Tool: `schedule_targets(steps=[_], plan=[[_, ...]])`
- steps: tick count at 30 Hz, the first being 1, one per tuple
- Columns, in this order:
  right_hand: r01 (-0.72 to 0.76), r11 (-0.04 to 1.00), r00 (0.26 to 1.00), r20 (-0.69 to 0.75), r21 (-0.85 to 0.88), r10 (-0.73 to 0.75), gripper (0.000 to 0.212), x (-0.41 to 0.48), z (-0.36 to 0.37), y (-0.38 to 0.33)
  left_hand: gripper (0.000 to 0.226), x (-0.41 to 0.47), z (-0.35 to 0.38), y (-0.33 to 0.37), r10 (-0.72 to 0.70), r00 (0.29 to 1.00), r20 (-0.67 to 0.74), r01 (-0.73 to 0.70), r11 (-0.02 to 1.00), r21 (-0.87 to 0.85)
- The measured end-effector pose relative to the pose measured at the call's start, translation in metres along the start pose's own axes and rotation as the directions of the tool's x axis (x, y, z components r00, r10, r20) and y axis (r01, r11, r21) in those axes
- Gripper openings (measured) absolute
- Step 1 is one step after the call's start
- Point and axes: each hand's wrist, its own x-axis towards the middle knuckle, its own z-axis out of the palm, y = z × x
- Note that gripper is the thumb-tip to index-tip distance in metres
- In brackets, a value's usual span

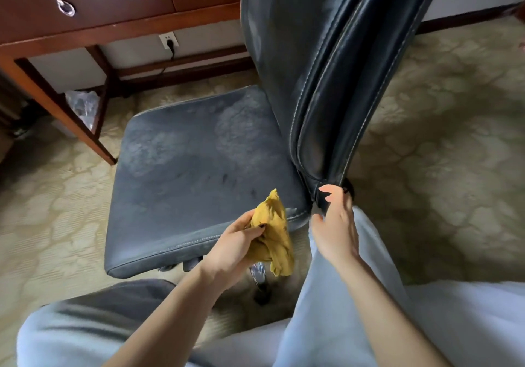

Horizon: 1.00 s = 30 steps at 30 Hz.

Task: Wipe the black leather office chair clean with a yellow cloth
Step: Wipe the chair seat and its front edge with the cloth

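The cloth (272, 233) is grasped, bunched, in the left hand (233, 244) at the near edge of the dusty chair (199, 153) seat. The lower corner of its back is hooked by the curled fingers of the right hand (336, 224).

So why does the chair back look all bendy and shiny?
In the head view, the wide lens curves the chair back and the desk; light glints off its leather in pale streaks, while the seat looks dull and patchy.
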Motion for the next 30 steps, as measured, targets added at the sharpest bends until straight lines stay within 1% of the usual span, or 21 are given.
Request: schedule_targets(steps=[4,7,9,13,14,15,16,17,19,20,21,23,25,26,28,30], plan=[[-0.009,1.000,1.000,-0.006,0.004,0.009,0.049,0.015,-0.001,-0.001,0.039,0.005,-0.002,-0.001,0.000,0.998,0.070,0.000,1.000,-0.004],[0.002,0.997,1.000,0.006,-0.081,-0.001,0.053,0.032,-0.004,0.000,0.042,0.010,0.000,0.002,-0.003,0.992,0.125,0.005,1.000,-0.009],[0.009,0.995,1.000,0.031,-0.098,-0.006,0.054,0.046,-0.008,0.000,0.042,0.013,0.006,0.006,-0.011,0.988,0.152,0.016,0.999,-0.032],[-0.005,0.997,0.996,0.087,-0.072,0.011,0.055,0.071,-0.014,0.000,0.043,0.023,0.014,0.013,0.001,0.983,0.182,0.012,0.998,-0.068],[-0.004,0.999,0.992,0.127,-0.040,0.009,0.057,0.074,-0.013,0.000,0.043,0.026,0.015,0.014,0.002,0.983,0.184,0.011,0.997,-0.070],[-0.007,1.000,0.980,0.200,0.025,0.002,0.059,0.075,-0.012,0.000,0.043,0.028,0.015,0.015,0.004,0.982,0.188,0.009,0.998,-0.069],[-0.026,0.993,0.953,0.304,0.112,-0.009,0.063,0.072,-0.010,-0.002,0.043,0.030,0.015,0.016,0.004,0.981,0.193,0.008,0.998,-0.065],[-0.064,0.980,0.909,0.417,0.190,-0.022,0.068,0.068,-0.007,-0.002,0.043,0.031,0.014,0.016,0.003,0.980,0.199,0.009,0.998,-0.059],[-0.167,0.949,0.801,0.599,0.267,-0.027,0.068,0.055,-0.001,-0.003,0.043,0.033,0.012,0.018,0.003,0.978,0.210,0.009,0.998,-0.056],[-0.210,0.932,0.760,0.649,0.294,-0.034,0.061,0.049,0.002,-0.001,0.043,0.034,0.010,0.019,0.000,0.977,0.213,0.013,0.998,-0.059],[-0.237,0.921,0.735,0.677,0.308,-0.037,0.054,0.043,0.006,0.000,0.043,0.034,0.008,0.020,-0.004,0.977,0.215,0.017,0.998,-0.058],[-0.260,0.921,0.711,0.703,0.289,-0.020,0.043,0.036,0.015,0.005,0.042,0.035,0.002,0.021,-0.010,0.977,0.212,0.015,1.000,-0.022],[-0.220,0.945,0.733,0.680,0.241,-0.003,0.043,0.035,0.024,0.008,0.041,0.036,-0.003,0.020,0.002,0.982,0.187,-0.012,0.998,0.056],[-0.186,0.954,0.762,0.648,0.234,-0.010,0.041,0.036,0.027,0.008,0.039,0.037,-0.005,0.020,0.019,0.987,0.162,-0.037,0.994,0.107],[-0.102,0.972,0.828,0.559,0.210,-0.033,0.027,0.042,0.027,0.006,0.038,0.041,-0.008,0.020,0.062,0.995,0.085,-0.077,0.978,0.195],[-0.032,0.992,0.885,0.465,0.121,-0.028,0.018,0.054,0.021,-0.001,0.036,0.048,-0.009,0.022,0.062,0.998,-0.001,-0.060,0.974,0.217]])
